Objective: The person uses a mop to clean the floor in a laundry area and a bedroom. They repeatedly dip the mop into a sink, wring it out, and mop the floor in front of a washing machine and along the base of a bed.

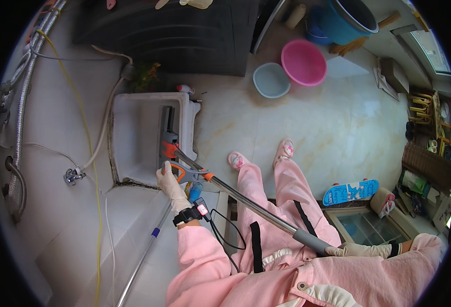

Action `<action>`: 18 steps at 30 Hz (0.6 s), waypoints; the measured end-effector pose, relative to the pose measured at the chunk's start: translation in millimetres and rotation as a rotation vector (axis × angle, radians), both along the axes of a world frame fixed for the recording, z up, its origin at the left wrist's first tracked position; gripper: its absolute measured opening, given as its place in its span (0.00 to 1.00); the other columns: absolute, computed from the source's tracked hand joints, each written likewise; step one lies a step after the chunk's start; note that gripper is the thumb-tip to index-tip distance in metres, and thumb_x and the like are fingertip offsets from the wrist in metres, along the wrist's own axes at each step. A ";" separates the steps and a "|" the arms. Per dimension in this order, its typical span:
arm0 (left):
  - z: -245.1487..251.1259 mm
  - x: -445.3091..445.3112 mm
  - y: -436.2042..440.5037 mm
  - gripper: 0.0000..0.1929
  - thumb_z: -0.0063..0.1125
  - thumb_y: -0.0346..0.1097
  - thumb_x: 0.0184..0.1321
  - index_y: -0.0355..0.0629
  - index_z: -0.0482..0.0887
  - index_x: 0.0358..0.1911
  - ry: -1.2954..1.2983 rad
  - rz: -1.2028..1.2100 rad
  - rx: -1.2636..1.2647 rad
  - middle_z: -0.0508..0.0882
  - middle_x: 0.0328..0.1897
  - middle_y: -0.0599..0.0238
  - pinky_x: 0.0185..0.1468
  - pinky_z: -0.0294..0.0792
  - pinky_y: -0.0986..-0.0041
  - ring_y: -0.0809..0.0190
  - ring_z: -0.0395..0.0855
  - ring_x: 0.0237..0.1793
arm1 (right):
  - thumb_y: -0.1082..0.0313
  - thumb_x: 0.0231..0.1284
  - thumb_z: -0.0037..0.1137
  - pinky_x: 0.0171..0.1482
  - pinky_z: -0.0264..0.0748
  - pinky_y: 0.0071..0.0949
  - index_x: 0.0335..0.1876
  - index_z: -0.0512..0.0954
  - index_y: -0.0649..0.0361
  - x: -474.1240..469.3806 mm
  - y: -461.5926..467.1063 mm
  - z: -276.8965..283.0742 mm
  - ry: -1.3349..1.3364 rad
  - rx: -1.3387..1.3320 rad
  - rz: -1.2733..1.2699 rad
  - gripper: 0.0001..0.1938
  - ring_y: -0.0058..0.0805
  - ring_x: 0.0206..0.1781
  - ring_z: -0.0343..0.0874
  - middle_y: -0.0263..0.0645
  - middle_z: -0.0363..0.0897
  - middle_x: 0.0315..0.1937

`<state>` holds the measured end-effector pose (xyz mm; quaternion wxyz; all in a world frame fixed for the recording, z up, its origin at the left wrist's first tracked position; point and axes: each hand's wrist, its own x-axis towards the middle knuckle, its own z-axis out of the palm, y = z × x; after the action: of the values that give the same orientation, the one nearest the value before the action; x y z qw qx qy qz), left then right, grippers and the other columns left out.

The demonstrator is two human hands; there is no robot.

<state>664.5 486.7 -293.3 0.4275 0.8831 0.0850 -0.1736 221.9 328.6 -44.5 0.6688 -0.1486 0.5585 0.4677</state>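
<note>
A sponge mop (248, 197) with a steel pole lies slantwise across my front. My left hand (172, 190), in a pale glove, is closed around its orange and grey lever (185, 172). Also gloved, my right hand (358, 250) grips the grey sleeve at the pole's other end. The grey mop head (168, 124) is inside a white mop sink (187, 126), along the side nearer my feet. Its sponge is hard to make out. Beside my left wrist are a blue-capped bottle (195, 192) and a small black device on a cable (201, 207).
A second steel pole (143, 261) leans at the lower left. A yellow hose (91, 147) runs down the tiled wall near a tap (74, 176). Pink (304, 63) and grey-blue (271, 80) basins stand on the floor. A blue skateboard (350, 192) lies to the right.
</note>
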 end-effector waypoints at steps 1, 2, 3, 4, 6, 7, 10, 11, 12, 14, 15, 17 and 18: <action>5.8 -3.2 0.5 0.20 0.58 0.45 0.50 0.32 0.75 0.35 0.022 -0.009 0.023 0.75 0.32 0.59 0.29 0.65 0.73 0.64 0.70 0.25 | 0.46 0.57 0.47 0.16 0.56 0.18 0.33 0.73 0.63 -0.5 -1.9 -0.5 -0.004 0.000 0.003 0.22 0.16 0.14 0.60 0.28 0.64 0.13; 11.3 -6.6 2.1 0.20 0.58 0.44 0.50 0.32 0.75 0.36 0.021 -0.034 0.022 0.75 0.32 0.59 0.29 0.65 0.73 0.64 0.70 0.25 | 0.46 0.57 0.47 0.16 0.56 0.18 0.33 0.73 0.63 -1.3 -3.9 -1.1 -0.010 0.001 0.010 0.22 0.16 0.14 0.60 0.28 0.64 0.13; 16.0 -9.3 2.2 0.19 0.59 0.43 0.50 0.32 0.75 0.36 -0.011 -0.062 0.013 0.74 0.32 0.59 0.29 0.65 0.73 0.64 0.71 0.25 | 0.46 0.57 0.47 0.16 0.56 0.18 0.33 0.73 0.63 -2.2 -6.7 -1.8 -0.016 -0.002 0.021 0.22 0.16 0.14 0.60 0.28 0.64 0.13; 20.4 -11.4 1.7 0.19 0.59 0.42 0.49 0.32 0.75 0.36 -0.039 -0.074 0.035 0.74 0.33 0.59 0.30 0.66 0.72 0.63 0.71 0.26 | 0.46 0.57 0.47 0.16 0.56 0.18 0.33 0.73 0.63 -3.1 -8.8 -2.2 -0.021 -0.006 0.030 0.22 0.16 0.14 0.60 0.28 0.64 0.13; 29.2 -18.4 0.2 0.18 0.60 0.40 0.48 0.32 0.74 0.37 -0.090 -0.087 0.126 0.73 0.35 0.58 0.32 0.66 0.71 0.62 0.72 0.29 | 0.46 0.57 0.47 0.16 0.57 0.18 0.33 0.73 0.63 -4.5 -13.1 -2.9 -0.031 -0.010 0.043 0.22 0.16 0.14 0.60 0.28 0.64 0.13; 34.5 -21.7 -0.3 0.18 0.59 0.39 0.48 0.32 0.74 0.37 -0.125 -0.099 0.077 0.73 0.36 0.58 0.34 0.66 0.71 0.61 0.72 0.31 | 0.46 0.57 0.47 0.16 0.57 0.18 0.33 0.73 0.63 -5.1 -14.6 -3.1 -0.034 -0.007 0.047 0.22 0.16 0.14 0.60 0.28 0.64 0.13; 50.8 -34.0 -3.6 0.16 0.57 0.36 0.48 0.31 0.74 0.37 -0.046 -0.029 0.040 0.72 0.39 0.56 0.38 0.66 0.70 0.60 0.71 0.37 | 0.47 0.57 0.47 0.16 0.57 0.18 0.33 0.73 0.63 -4.7 -17.9 -4.1 -0.038 -0.006 0.061 0.21 0.16 0.14 0.61 0.28 0.64 0.13; 57.1 -40.1 -5.7 0.16 0.56 0.35 0.49 0.31 0.74 0.38 -0.014 0.007 0.008 0.72 0.39 0.56 0.39 0.66 0.70 0.60 0.71 0.38 | 0.47 0.57 0.47 0.16 0.57 0.18 0.33 0.73 0.63 -5.7 -19.3 -4.4 -0.040 -0.005 0.065 0.21 0.16 0.14 0.61 0.28 0.64 0.13; 62.0 -43.2 -7.8 0.15 0.54 0.34 0.49 0.31 0.73 0.38 -0.031 0.013 -0.063 0.72 0.39 0.56 0.40 0.65 0.70 0.59 0.71 0.39 | 0.47 0.57 0.47 0.16 0.57 0.18 0.33 0.73 0.63 -5.0 -20.0 -4.8 -0.043 -0.002 0.068 0.21 0.16 0.14 0.61 0.28 0.64 0.13; 70.8 -48.4 -12.9 0.13 0.52 0.32 0.49 0.31 0.73 0.37 -0.027 0.049 -0.025 0.71 0.38 0.56 0.40 0.66 0.70 0.59 0.71 0.37 | 0.47 0.57 0.47 0.16 0.57 0.18 0.33 0.73 0.63 -5.5 -21.9 -5.5 -0.043 0.007 0.069 0.21 0.16 0.14 0.61 0.28 0.64 0.13; 74.6 -50.3 -15.1 0.13 0.51 0.31 0.49 0.31 0.73 0.37 -0.018 0.061 0.008 0.71 0.37 0.57 0.40 0.66 0.69 0.59 0.71 0.36 | 0.47 0.57 0.47 0.16 0.57 0.18 0.33 0.73 0.63 -5.3 -22.6 -5.7 -0.042 0.011 0.066 0.21 0.16 0.14 0.61 0.28 0.64 0.13; 82.7 -55.2 -16.3 0.12 0.51 0.31 0.49 0.32 0.73 0.37 -0.055 0.023 -0.031 0.71 0.38 0.56 0.40 0.67 0.69 0.59 0.72 0.36 | 0.47 0.57 0.48 0.16 0.57 0.18 0.33 0.73 0.63 -5.3 -23.7 -6.3 -0.038 0.016 0.064 0.21 0.16 0.14 0.61 0.28 0.64 0.13; 86.4 -60.1 -17.8 0.12 0.50 0.31 0.49 0.32 0.73 0.37 -0.060 0.020 0.004 0.71 0.39 0.56 0.40 0.67 0.69 0.59 0.72 0.36 | 0.47 0.57 0.48 0.16 0.57 0.18 0.33 0.73 0.63 -6.7 -24.7 -6.1 -0.039 0.018 0.063 0.21 0.16 0.14 0.61 0.28 0.64 0.13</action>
<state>604.4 468.9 -206.9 0.4299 0.8878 0.0812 -0.1428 215.2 303.9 -50.6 0.6658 -0.1691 0.5362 0.4905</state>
